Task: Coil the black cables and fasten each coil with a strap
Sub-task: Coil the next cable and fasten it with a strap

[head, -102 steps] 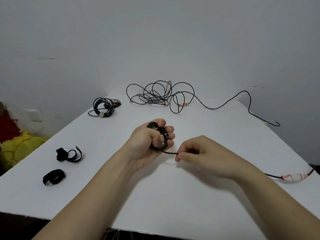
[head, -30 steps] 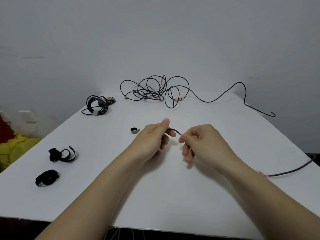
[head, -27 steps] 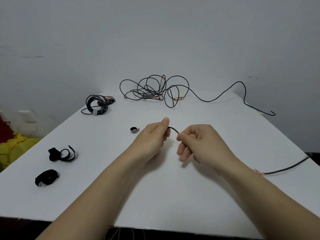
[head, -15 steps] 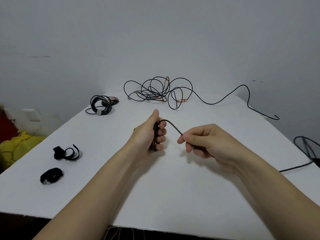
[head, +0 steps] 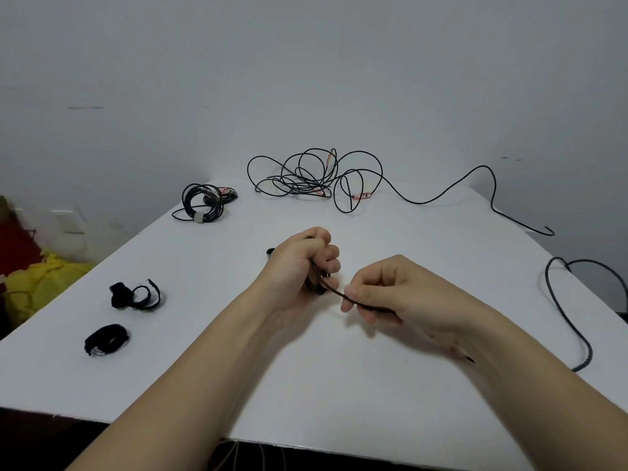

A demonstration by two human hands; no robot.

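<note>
left grip (head: 302, 258) fisted, right grip (head: 390, 294) pinching, forearms converging

The worktop (head: 390, 385) is a smooth, matt white board, paper-like in finish. The cable (head: 574, 321) trailing at the right has a matt black jacket that looks faintly braided or rough, while the tangled cables (head: 306, 175) at the far edge look thinner and smoother, with pale tape-like tags. The two straps (head: 136, 295) (head: 106, 338) at the left are fuzzy black cloth. The yellow bundle (head: 37, 283) beyond the edge looks like thin crinkled plastic or cloth; which one cannot be told.
</note>
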